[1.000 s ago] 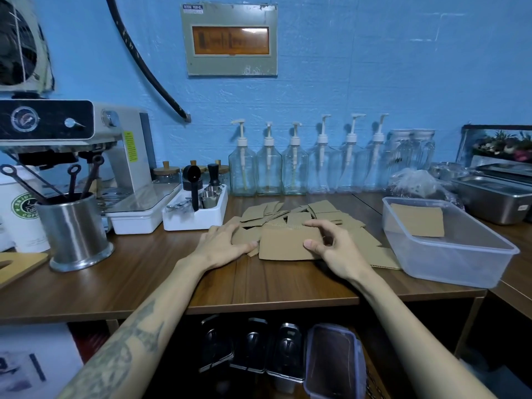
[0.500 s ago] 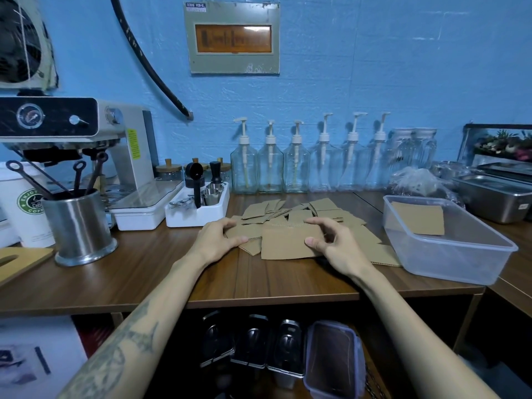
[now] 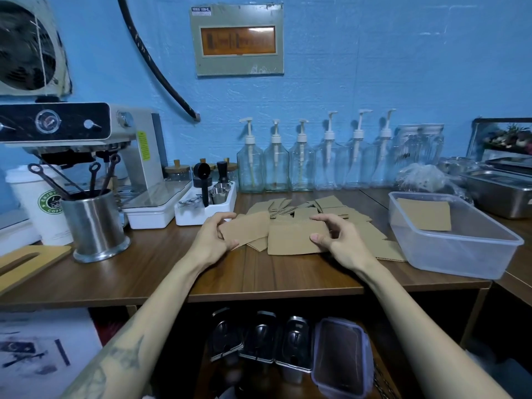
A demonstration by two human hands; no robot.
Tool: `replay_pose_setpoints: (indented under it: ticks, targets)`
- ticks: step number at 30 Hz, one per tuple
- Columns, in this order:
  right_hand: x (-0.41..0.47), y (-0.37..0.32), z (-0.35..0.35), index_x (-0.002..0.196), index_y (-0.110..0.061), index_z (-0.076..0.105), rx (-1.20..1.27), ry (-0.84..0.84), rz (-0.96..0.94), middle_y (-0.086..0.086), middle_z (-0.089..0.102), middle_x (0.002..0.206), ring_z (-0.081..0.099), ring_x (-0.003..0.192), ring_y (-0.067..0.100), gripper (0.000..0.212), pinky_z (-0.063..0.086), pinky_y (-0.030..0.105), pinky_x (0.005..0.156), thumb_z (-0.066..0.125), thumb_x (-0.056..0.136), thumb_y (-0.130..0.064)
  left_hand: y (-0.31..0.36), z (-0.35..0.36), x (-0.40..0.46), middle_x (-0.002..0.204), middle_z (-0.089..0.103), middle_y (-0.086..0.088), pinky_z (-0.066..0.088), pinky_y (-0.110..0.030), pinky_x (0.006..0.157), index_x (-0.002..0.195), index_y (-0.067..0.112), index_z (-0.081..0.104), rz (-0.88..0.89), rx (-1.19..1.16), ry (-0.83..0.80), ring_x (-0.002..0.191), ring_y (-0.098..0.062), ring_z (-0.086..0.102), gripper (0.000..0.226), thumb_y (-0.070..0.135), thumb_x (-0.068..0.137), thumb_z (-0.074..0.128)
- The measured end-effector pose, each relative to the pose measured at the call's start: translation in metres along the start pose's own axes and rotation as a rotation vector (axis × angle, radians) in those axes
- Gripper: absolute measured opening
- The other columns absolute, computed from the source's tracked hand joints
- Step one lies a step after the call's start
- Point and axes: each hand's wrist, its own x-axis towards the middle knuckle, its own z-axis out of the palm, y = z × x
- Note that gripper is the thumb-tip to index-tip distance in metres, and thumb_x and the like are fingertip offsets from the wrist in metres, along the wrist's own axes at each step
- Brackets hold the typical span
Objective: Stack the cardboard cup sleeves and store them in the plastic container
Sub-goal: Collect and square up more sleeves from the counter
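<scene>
Several flat brown cardboard cup sleeves (image 3: 331,207) lie scattered on the wooden counter (image 3: 161,269) in front of me. My left hand (image 3: 211,239) pinches one sleeve (image 3: 247,227) by its left end, lifted slightly off the pile. My right hand (image 3: 338,240) grips the right end of a larger flat sleeve (image 3: 290,239) lying on the pile. A clear plastic container (image 3: 460,254) stands to the right, with one sleeve (image 3: 424,213) lying inside it.
Behind the pile stands a row of glass pump bottles (image 3: 276,165). A white tray of coffee tools (image 3: 207,205), an espresso machine (image 3: 86,145) and a steel utensil cup (image 3: 95,226) sit at the left. Steel pans (image 3: 501,194) are at the far right.
My left hand went from resting flat on the pile to pinching one sleeve and lifting it. My right hand curled round the end of the larger sleeve.
</scene>
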Motion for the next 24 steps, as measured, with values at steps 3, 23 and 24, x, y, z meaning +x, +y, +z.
replay_pose_setpoints:
  ticks: [3, 23, 24]
  targets:
    - [-0.001, -0.003, -0.001, 0.115, -0.029, 0.068, -0.002, 0.009, -0.01, -0.006, 0.047, 0.073, 0.041, 0.071, 0.011, 0.033, 0.043, 0.03, 0.073, 0.075, 0.085, -0.015, 0.001, -0.002, -0.003, 0.07, 0.055, 0.001, 0.043, -0.008, 0.057, 0.122, 0.012, 0.056, -0.089, -0.23, 0.031, 0.055, 0.003, 0.055, 0.049, -0.009, 0.081, 0.072]
    - [-0.002, -0.005, 0.001, 0.116, -0.042, 0.066, 0.075, -0.115, -0.008, 0.012, 0.046, 0.078, 0.053, 0.06, 0.022, 0.041, 0.053, 0.034, 0.059, 0.073, 0.088, -0.014, 0.033, 0.035, -0.017, 0.11, 0.062, 0.016, 0.044, -0.027, 0.094, 0.104, 0.038, 0.074, 0.423, -0.078, -0.012, 0.107, -0.004, 0.057, 0.029, 0.025, 0.079, 0.081]
    - [-0.002, -0.006, 0.001, 0.118, -0.041, 0.066, 0.072, -0.139, -0.017, 0.012, 0.048, 0.081, 0.054, 0.06, 0.021, 0.042, 0.054, 0.034, 0.062, 0.072, 0.088, -0.012, 0.032, 0.038, -0.016, 0.115, 0.056, 0.016, 0.043, -0.03, 0.1, 0.107, 0.039, 0.074, 0.454, -0.029, -0.021, 0.115, -0.006, 0.053, 0.031, 0.029, 0.078, 0.081]
